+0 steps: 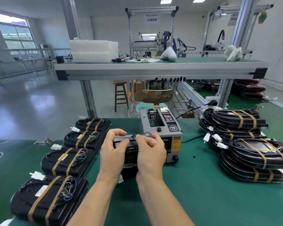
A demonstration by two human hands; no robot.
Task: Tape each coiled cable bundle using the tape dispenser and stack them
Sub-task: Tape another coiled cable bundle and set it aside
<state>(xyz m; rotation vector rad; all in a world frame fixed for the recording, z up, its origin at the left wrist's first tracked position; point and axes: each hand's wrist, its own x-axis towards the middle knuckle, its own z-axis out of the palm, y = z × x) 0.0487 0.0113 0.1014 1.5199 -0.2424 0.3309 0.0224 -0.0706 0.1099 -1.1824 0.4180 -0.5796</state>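
Both hands grasped a black coiled cable bundle held on edge over the middle of the green-matted workbench, just in front of the grey electric tape dispenser. The left hand curled round its left end. The right hand pinched its top edge. Four tan-taped black bundles lined the left edge, and a pile of taped bundles sat at the right edge.

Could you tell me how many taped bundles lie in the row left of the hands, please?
4, in a diagonal line: nearest bundle, second bundle, third bundle, farthest bundle. None appears hidden in that row.
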